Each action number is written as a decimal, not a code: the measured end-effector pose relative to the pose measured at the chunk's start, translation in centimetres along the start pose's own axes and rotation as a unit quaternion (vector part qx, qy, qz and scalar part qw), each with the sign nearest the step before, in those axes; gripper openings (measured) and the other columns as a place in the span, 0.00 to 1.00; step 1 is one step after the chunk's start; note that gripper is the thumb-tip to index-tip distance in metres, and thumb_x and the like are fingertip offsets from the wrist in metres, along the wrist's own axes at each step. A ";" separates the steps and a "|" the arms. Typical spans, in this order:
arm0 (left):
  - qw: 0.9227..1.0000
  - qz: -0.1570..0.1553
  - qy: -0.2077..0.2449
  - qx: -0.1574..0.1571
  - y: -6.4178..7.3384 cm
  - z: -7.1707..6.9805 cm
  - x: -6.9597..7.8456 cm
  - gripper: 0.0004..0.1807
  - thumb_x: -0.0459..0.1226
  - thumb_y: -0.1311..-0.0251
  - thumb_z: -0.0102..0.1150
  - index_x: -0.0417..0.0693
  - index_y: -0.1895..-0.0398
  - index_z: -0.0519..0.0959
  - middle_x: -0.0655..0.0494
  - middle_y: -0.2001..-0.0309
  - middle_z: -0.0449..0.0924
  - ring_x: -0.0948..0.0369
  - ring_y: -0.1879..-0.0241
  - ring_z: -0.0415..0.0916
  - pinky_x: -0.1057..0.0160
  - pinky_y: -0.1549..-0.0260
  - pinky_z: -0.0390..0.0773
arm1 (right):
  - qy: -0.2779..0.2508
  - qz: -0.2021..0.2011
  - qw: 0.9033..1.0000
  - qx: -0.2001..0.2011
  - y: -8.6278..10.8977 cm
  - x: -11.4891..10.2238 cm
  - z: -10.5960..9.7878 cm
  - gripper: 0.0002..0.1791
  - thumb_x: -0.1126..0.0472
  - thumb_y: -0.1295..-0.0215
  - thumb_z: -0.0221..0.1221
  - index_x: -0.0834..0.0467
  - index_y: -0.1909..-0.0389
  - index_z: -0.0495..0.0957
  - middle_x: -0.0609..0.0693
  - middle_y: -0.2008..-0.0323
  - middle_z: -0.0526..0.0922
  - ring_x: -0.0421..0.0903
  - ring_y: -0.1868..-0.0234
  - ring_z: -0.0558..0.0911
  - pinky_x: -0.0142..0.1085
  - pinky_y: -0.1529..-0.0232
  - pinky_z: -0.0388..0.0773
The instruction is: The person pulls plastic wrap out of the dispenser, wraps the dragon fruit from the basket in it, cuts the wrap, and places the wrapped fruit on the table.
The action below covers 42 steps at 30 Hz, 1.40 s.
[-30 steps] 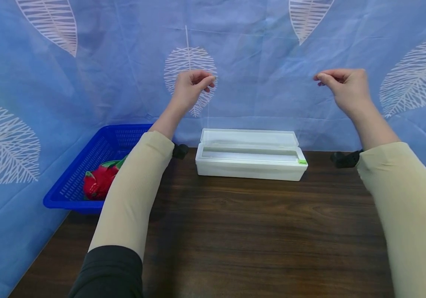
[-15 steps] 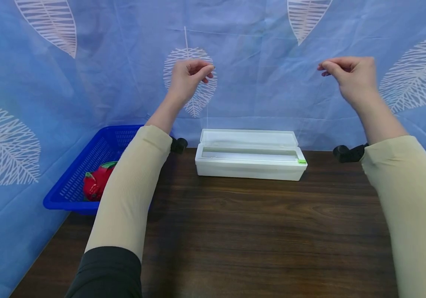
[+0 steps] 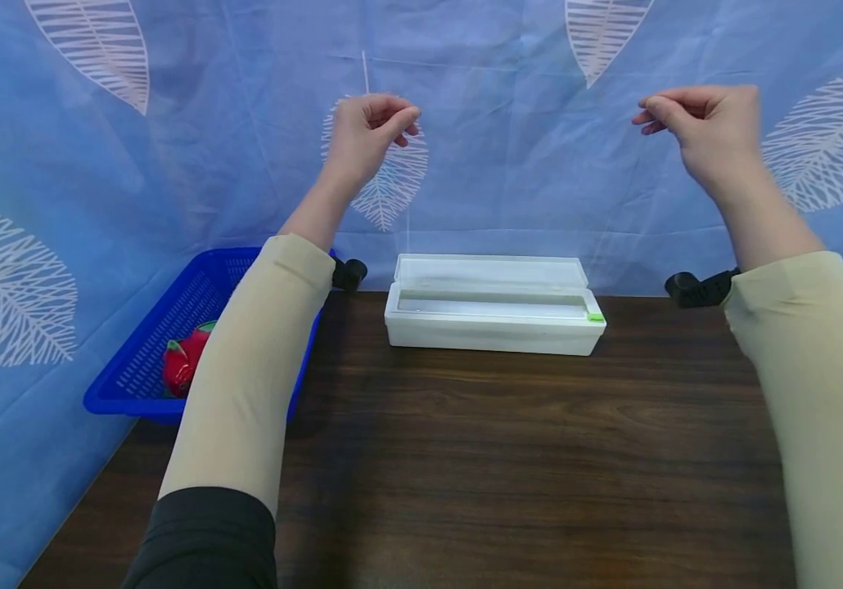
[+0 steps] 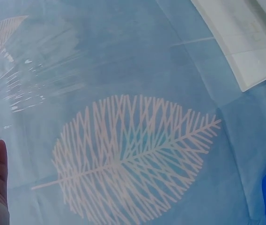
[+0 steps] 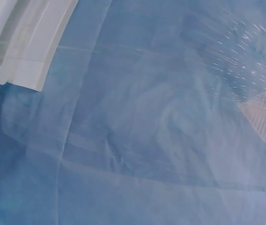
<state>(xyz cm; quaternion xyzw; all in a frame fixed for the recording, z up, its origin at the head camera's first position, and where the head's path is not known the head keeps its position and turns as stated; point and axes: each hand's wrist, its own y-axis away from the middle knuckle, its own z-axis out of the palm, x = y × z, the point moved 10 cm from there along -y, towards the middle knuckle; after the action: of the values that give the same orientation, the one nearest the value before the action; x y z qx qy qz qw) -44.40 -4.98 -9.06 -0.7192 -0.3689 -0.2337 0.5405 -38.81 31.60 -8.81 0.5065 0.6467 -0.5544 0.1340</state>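
Raised in front of the backdrop, my left hand (image 3: pixel 364 139) and right hand (image 3: pixel 723 139) stand wide apart at about equal height. Each pinches an upper corner of a sheet of cling film between thumb and fingers. The clear film (image 4: pixel 27 84) is nearly invisible in the head view; bright glints and creases give it away in both wrist views. It stretches down toward a long white cling film dispenser (image 3: pixel 493 334) below and between the hands. The dispenser's lid (image 3: pixel 491 270) is tipped back, and a small green slider (image 3: pixel 595 317) sits at its right end.
A blue plastic basket (image 3: pixel 115 401) stands at the table's left, partly behind the left sleeve. In it lies a red dragon fruit (image 3: pixel 182 366) with green tips, half hidden by the arm. Behind the brown table (image 3: pixel 525 458) hangs a blue leaf-patterned cloth (image 3: pixel 480 164).
Both hands have risen steadily, still pinching the film, and the right has drifted outward to the right. The left has shifted slightly left. The dispenser stays in place.
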 end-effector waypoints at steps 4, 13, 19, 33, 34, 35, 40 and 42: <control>1.000 -0.001 0.002 0.002 -0.2 -0.2 0.4 0.12 0.41 0.37 0.62 0.41 0.59 0.85 0.50 0.66 0.83 0.55 0.66 0.78 0.68 0.57 0.77 | 0.008 -0.007 1.000 0.003 -0.2 -0.7 -0.2 0.19 0.52 0.34 0.58 0.58 0.48 0.83 0.34 0.67 0.82 0.31 0.61 0.80 0.32 0.34 0.59; 1.000 0.024 0.011 0.008 -0.5 -0.8 1.4 0.13 0.40 0.37 0.62 0.39 0.58 0.84 0.51 0.68 0.82 0.56 0.67 0.78 0.66 0.57 0.77 | 0.001 0.000 1.000 0.006 -0.3 -1.9 -0.8 0.19 0.52 0.35 0.58 0.56 0.48 0.83 0.34 0.66 0.83 0.32 0.60 0.80 0.30 0.34 0.57; 0.999 0.031 0.027 0.011 -0.8 -1.1 2.1 0.13 0.38 0.36 0.61 0.35 0.57 0.83 0.52 0.69 0.82 0.55 0.67 0.77 0.67 0.57 0.77 | -0.008 -0.003 1.000 0.009 -0.3 -2.9 -1.2 0.19 0.52 0.36 0.58 0.56 0.48 0.83 0.35 0.67 0.82 0.33 0.60 0.80 0.29 0.34 0.58; 0.996 0.074 0.043 0.019 -1.0 -1.8 4.3 0.10 0.37 0.37 0.61 0.37 0.60 0.83 0.52 0.69 0.82 0.55 0.68 0.77 0.66 0.58 0.78 | -0.034 -0.035 0.999 0.019 -0.4 -4.8 -2.2 0.19 0.52 0.37 0.59 0.57 0.49 0.83 0.40 0.63 0.84 0.35 0.61 0.81 0.28 0.38 0.63; 0.996 0.074 0.048 0.020 -1.0 -1.9 4.4 0.10 0.37 0.37 0.61 0.38 0.60 0.83 0.52 0.70 0.82 0.55 0.68 0.77 0.66 0.58 0.78 | -0.037 -0.037 0.998 0.019 -0.4 -4.9 -2.2 0.19 0.52 0.38 0.59 0.57 0.49 0.83 0.40 0.63 0.84 0.35 0.61 0.82 0.28 0.38 0.64; 0.996 0.074 0.053 0.021 -1.0 -1.9 4.5 0.09 0.36 0.37 0.61 0.38 0.61 0.84 0.51 0.70 0.82 0.55 0.69 0.77 0.66 0.59 0.78 | -0.040 -0.037 0.998 0.019 -0.4 -5.0 -2.3 0.20 0.52 0.38 0.60 0.58 0.49 0.83 0.40 0.63 0.85 0.35 0.62 0.82 0.28 0.39 0.64; 0.996 0.071 0.060 0.019 -0.4 -2.1 4.6 0.10 0.36 0.37 0.62 0.36 0.60 0.84 0.52 0.71 0.81 0.56 0.69 0.77 0.66 0.59 0.78 | -0.052 -0.022 0.998 0.010 0.1 -5.0 -2.3 0.22 0.51 0.40 0.61 0.60 0.49 0.83 0.41 0.66 0.85 0.35 0.64 0.83 0.25 0.42 0.68; 0.996 0.069 0.061 0.016 -0.1 -2.1 4.6 0.11 0.36 0.37 0.62 0.35 0.60 0.84 0.52 0.72 0.80 0.57 0.69 0.77 0.66 0.59 0.78 | -0.057 -0.022 0.998 0.007 0.4 -5.1 -2.3 0.22 0.52 0.40 0.61 0.61 0.49 0.82 0.41 0.67 0.85 0.35 0.65 0.83 0.25 0.45 0.69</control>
<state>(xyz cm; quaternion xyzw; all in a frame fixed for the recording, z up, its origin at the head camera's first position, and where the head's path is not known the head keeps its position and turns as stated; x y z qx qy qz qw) -41.50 -5.67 -4.92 -0.7186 -0.2881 -0.2332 0.5884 -35.25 30.95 -4.47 0.4603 0.6452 -0.5898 0.1546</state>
